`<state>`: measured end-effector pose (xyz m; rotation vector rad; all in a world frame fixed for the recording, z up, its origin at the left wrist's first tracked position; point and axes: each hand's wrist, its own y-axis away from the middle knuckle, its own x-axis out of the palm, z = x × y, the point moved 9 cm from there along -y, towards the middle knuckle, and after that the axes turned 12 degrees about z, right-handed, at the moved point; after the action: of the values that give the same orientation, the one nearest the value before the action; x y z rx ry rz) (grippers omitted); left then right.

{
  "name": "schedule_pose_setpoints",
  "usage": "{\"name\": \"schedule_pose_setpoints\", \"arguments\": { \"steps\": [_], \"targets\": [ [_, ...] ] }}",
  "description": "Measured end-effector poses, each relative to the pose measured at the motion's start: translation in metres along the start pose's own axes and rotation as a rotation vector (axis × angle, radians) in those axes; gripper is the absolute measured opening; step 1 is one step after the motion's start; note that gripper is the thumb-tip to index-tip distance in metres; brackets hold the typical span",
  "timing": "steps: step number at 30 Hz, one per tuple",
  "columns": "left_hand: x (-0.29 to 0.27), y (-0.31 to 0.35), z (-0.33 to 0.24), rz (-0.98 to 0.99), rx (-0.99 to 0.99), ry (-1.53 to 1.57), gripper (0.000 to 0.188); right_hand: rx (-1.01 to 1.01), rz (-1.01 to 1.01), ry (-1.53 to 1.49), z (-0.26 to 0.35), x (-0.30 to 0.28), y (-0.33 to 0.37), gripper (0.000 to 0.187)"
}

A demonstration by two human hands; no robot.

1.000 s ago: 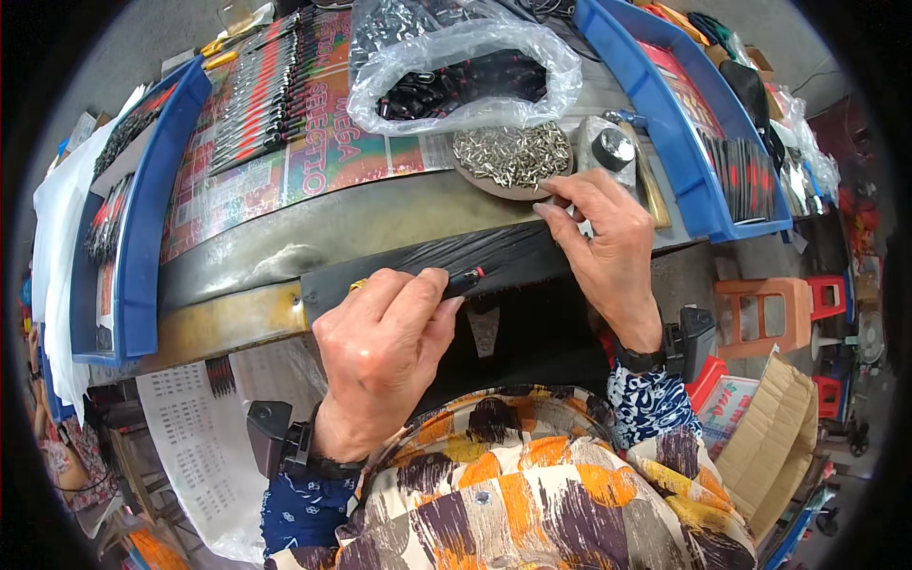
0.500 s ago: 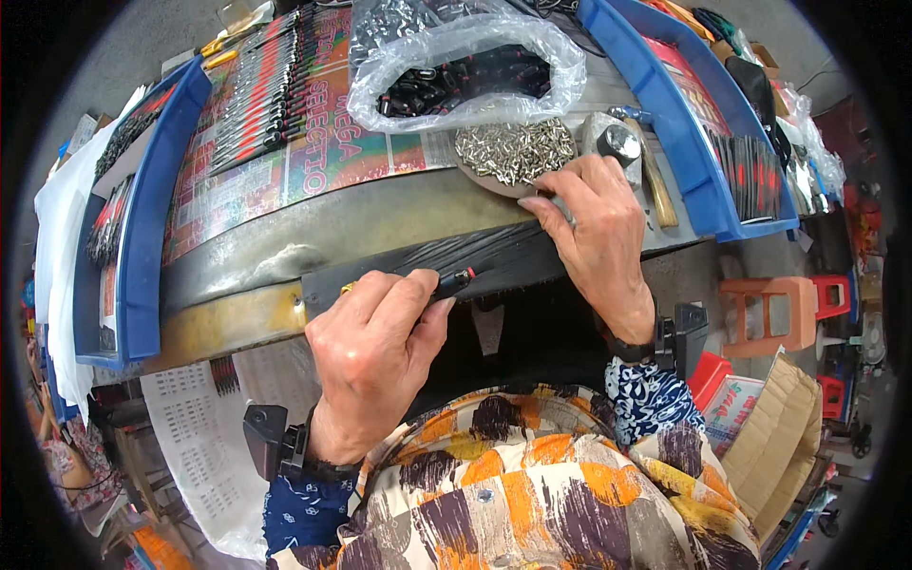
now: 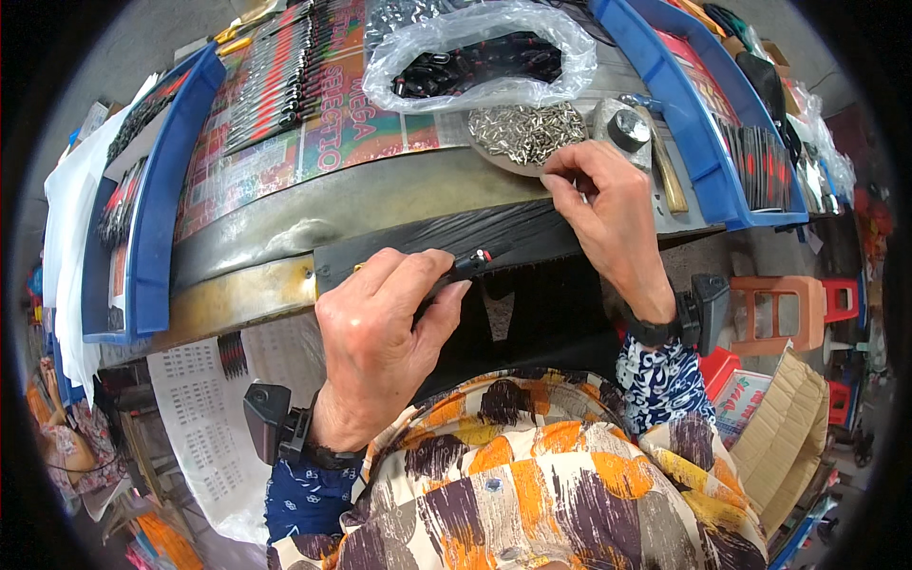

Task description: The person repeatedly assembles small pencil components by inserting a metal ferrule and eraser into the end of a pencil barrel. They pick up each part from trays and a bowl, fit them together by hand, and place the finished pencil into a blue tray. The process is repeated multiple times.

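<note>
Black piece (image 3: 467,262) juts rightward from left hand (image 3: 380,323) pinching it — right hand (image 3: 613,214) narrowed near metal pins (image 3: 527,131), its hold unclear

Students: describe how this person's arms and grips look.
Left grip and right grip are ungloved. Each wrist bears a black strap with a boxy black device. The dark-blue cloth left sleeve shows small white motifs; the blue-and-white cloth right sleeve has bold swirls.
</note>
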<state>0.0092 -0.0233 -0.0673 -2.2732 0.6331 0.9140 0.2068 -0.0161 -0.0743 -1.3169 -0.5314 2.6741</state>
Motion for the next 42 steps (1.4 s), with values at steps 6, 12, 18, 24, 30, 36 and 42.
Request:
{"name": "schedule_pose_setpoints", "arguments": {
  "steps": [6,12,18,24,30,36,42],
  "targets": [
    [0.003,0.0,-0.002,0.026,-0.02,0.037,0.021,0.028,-0.007,-0.249,0.027,0.0,0.029,0.008],
    [0.008,0.002,-0.006,0.035,-0.019,0.06,0.022,-0.076,0.066,-0.568,0.04,0.017,0.037,0.007],
    [0.008,0.003,-0.009,0.017,0.004,0.064,0.023,-0.187,-0.031,-0.515,0.046,0.014,0.037,0.012],
    [0.008,0.003,-0.01,0.005,0.016,0.056,0.023,-0.21,0.014,-0.416,0.055,0.013,0.04,0.01],
    [0.009,0.003,-0.009,-0.005,0.019,0.067,0.024,-0.236,-0.011,-0.348,0.058,0.015,0.041,0.01],
    [0.01,0.004,-0.01,-0.013,0.024,0.042,0.024,-0.233,-0.074,-0.394,0.055,0.018,0.042,0.01],
    [0.012,0.003,-0.01,-0.011,0.02,0.047,0.023,-0.209,-0.111,-0.46,0.048,0.021,0.045,0.012]
  ]
}}
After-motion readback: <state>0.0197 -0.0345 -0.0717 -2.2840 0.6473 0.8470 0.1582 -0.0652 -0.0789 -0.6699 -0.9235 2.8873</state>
